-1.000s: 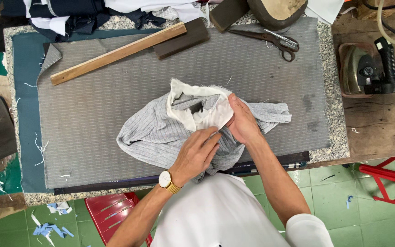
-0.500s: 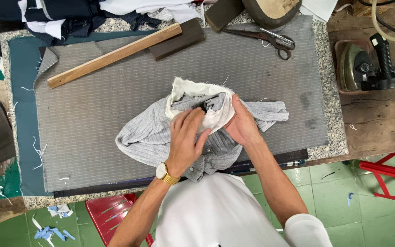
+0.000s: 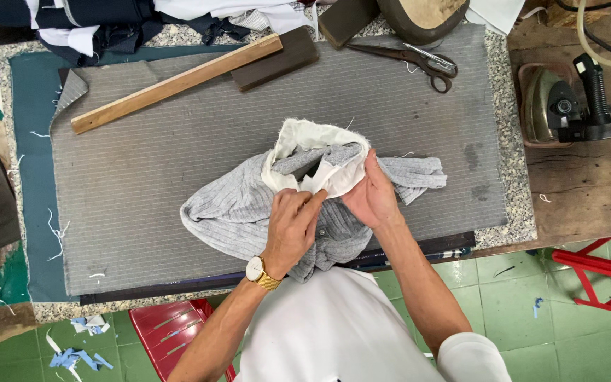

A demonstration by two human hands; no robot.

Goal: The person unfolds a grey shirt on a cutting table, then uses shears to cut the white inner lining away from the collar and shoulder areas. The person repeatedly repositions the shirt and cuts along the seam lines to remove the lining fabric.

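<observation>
1. Gripping the white lining (image 3: 334,177) of the grey striped garment (image 3: 242,209), both the left hand (image 3: 293,230) (gold watch on the wrist) and the right hand (image 3: 370,198) are pinched shut on it.
2. That garment is bunched mid-way on the grey pressing mat (image 3: 143,191).
3. Further back, a wooden ruler (image 3: 175,83) and scissors (image 3: 419,62) are laid flat.

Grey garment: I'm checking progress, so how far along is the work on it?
Done: the garment shows its white lining. In hand: both hands, left and right, grip the lining's edge. Left: the garment lies bunched, with scissors and iron aside, untouched.
</observation>
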